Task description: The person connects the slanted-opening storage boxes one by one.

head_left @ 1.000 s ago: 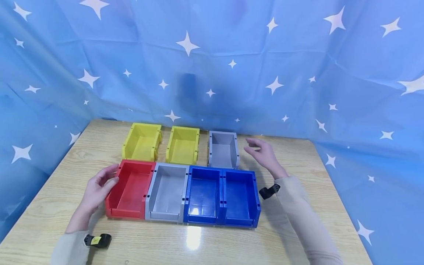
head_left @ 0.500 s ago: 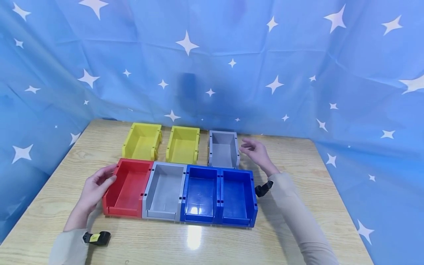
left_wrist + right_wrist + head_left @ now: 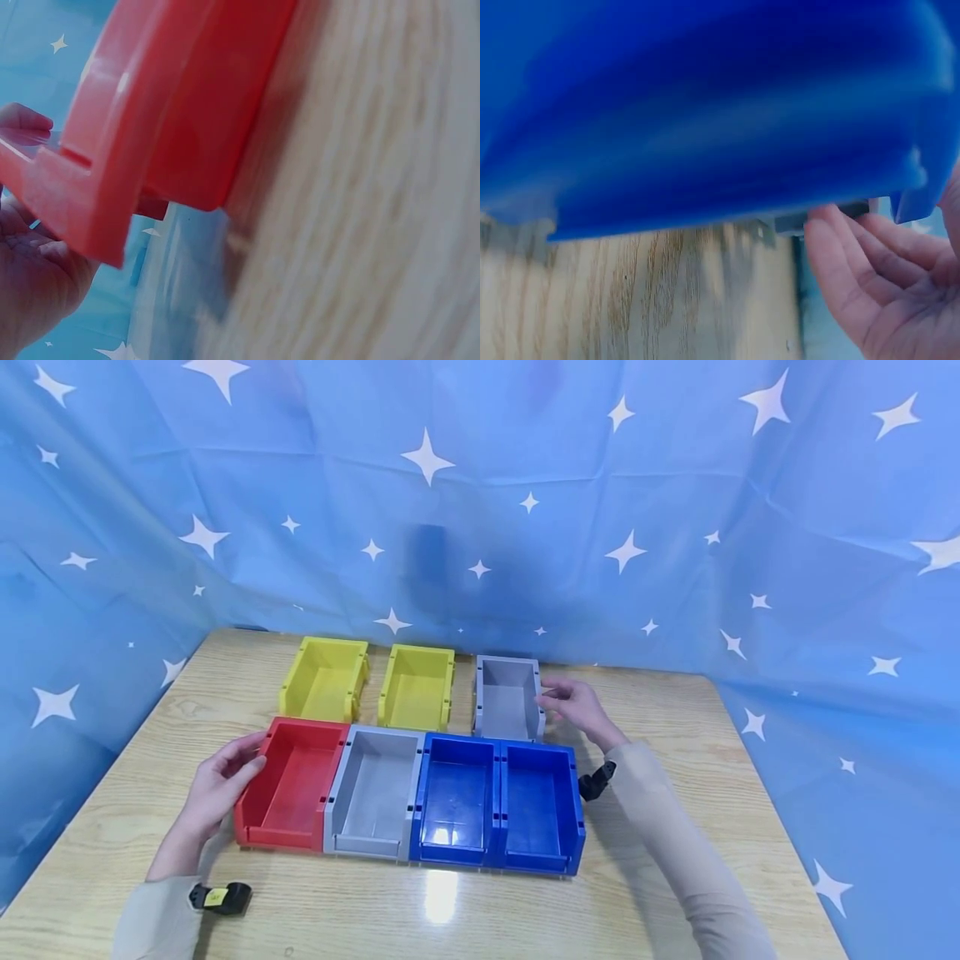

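Red (image 3: 300, 777), grey (image 3: 378, 785) and two blue storage bins (image 3: 457, 797) stand side by side in a front row. My left hand (image 3: 217, 785) grips the red bin's left wall, thumb at the rim and fingers outside; the left wrist view shows the fingers around its edge. Behind the row is another grey bin (image 3: 506, 697). My right hand (image 3: 581, 708) is at that bin's right wall, fingertips right at its side. In the right wrist view, its fingers (image 3: 840, 277) are extended, and the near blue bin (image 3: 742, 127) hides most of the grey one.
Two yellow bins (image 3: 326, 681) stand at the back left, behind the red and front grey bins. All sit on a light wooden table (image 3: 337, 910). A blue curtain with white stars (image 3: 480, 485) hangs along the table's back and sides.
My right hand has moved left to the back grey bin's right wall. The front row has shifted slightly left along with my left hand, which keeps its grip on the red bin.
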`<state>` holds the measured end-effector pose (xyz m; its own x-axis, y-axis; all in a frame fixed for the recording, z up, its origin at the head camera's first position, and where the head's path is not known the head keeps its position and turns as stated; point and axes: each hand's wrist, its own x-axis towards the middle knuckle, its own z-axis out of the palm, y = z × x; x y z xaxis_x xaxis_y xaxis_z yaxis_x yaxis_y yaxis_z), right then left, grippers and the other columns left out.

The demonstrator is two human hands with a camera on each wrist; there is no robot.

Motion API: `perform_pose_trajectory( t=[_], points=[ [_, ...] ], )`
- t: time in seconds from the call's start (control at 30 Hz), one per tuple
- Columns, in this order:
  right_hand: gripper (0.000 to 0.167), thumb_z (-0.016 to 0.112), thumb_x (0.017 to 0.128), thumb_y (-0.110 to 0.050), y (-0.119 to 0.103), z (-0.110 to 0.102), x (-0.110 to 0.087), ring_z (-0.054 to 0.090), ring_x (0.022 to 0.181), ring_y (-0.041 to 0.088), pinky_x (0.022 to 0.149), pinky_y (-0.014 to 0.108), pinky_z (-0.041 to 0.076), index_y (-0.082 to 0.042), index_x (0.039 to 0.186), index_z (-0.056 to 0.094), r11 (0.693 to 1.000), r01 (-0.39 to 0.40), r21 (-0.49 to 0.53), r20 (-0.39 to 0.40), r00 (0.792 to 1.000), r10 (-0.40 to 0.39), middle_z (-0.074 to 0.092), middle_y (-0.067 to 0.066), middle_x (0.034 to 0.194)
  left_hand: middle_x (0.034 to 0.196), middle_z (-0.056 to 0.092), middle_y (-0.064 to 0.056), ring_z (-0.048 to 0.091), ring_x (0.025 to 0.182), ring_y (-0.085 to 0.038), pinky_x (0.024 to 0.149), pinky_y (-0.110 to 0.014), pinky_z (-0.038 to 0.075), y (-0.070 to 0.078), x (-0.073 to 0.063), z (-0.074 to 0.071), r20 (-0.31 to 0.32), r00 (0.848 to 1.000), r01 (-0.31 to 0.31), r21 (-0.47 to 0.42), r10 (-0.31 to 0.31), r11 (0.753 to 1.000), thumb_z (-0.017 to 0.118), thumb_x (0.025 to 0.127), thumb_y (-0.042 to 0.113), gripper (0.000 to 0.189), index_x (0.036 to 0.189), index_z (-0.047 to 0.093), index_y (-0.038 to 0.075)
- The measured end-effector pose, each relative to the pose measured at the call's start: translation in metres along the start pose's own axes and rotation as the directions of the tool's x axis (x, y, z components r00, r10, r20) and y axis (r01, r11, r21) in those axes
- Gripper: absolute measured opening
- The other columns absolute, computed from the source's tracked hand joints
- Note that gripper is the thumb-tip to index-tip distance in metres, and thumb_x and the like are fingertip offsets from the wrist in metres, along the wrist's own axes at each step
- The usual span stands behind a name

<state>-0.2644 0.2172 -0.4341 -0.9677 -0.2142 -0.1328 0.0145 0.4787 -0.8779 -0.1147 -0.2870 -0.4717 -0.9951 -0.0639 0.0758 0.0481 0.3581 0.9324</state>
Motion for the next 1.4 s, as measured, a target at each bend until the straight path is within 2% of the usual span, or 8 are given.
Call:
perform_pose_trajectory(
  t=[0.2,0.43,0.67,0.97,1.23,1.4],
  points=[
    [0.053,0.066,0.088,-0.018,-0.004,0.002,0.005,0.061,0.079,0.017,0.076,0.051,0.052,0.005,0.132,0.048,0.999,-0.047,0.002,0.045,0.998,0.047,0.061,0.021,0.106,0.106,0.05,0.024,0.05,0.095,0.006,0.073,-0.011,0.048,0.001,0.0,0.0,-0.002,1.0,0.002,0.006,-0.002,1.0,0.054,0.095,0.014,0.045,0.134,0.041,-0.007],
    [0.047,0.064,0.089,-0.012,-0.008,0.002,0.006,0.062,0.078,0.017,0.079,0.053,0.051,0.008,0.129,0.049,0.998,-0.054,0.009,0.058,0.997,0.054,0.061,0.028,0.105,0.106,0.05,0.024,0.05,0.095,0.005,0.073,-0.011,0.048,0.002,0.0,0.0,-0.002,1.0,-0.002,0.012,0.002,1.0,0.054,0.095,0.014,0.046,0.134,0.041,-0.007],
    [0.045,0.062,0.088,-0.01,-0.003,-0.004,0.005,0.062,0.076,0.017,0.077,0.05,0.053,0.006,0.129,0.051,0.996,-0.064,-0.056,0.002,0.998,0.065,0.063,0.023,0.102,0.105,0.051,0.023,0.05,0.093,0.006,0.073,-0.011,0.048,0.003,-0.001,0.001,0.001,1.0,-0.005,0.008,0.005,1.0,0.054,0.095,0.014,0.045,0.132,0.041,-0.009],
    [0.045,0.061,0.087,-0.004,0.006,-0.019,-0.003,0.061,0.069,0.012,0.071,0.047,0.055,0.011,0.128,0.049,0.997,-0.051,-0.065,-0.084,0.995,0.046,0.062,0.029,0.105,0.105,0.05,0.024,0.05,0.094,0.007,0.073,-0.01,0.047,0.002,-0.001,0.001,-0.002,1.0,0.002,0.014,-0.002,1.0,0.054,0.096,0.015,0.046,0.132,0.041,-0.009],
    [0.046,0.06,0.087,-0.004,0.016,-0.042,-0.015,0.06,0.077,0.014,0.067,0.032,0.056,0.01,0.13,0.048,0.993,-0.113,-0.04,-0.19,0.976,0.103,0.059,0.029,0.11,0.106,0.048,0.025,0.049,0.095,0.008,0.073,-0.01,0.047,0.002,-0.001,0.001,0.003,1.0,0.002,0.02,-0.002,1.0,0.053,0.096,0.014,0.045,0.133,0.04,-0.008],
    [0.047,0.058,0.086,-0.003,0.022,-0.059,-0.027,0.059,0.073,0.007,0.064,0.028,0.056,0.011,0.13,0.047,0.993,-0.117,-0.036,-0.243,0.964,0.105,0.058,0.03,0.109,0.107,0.048,0.024,0.049,0.096,0.008,0.073,-0.011,0.048,0.003,-0.001,0.0,0.006,1.0,0.004,0.031,-0.004,1.0,0.053,0.096,0.016,0.046,0.134,0.04,-0.007]
  ],
)
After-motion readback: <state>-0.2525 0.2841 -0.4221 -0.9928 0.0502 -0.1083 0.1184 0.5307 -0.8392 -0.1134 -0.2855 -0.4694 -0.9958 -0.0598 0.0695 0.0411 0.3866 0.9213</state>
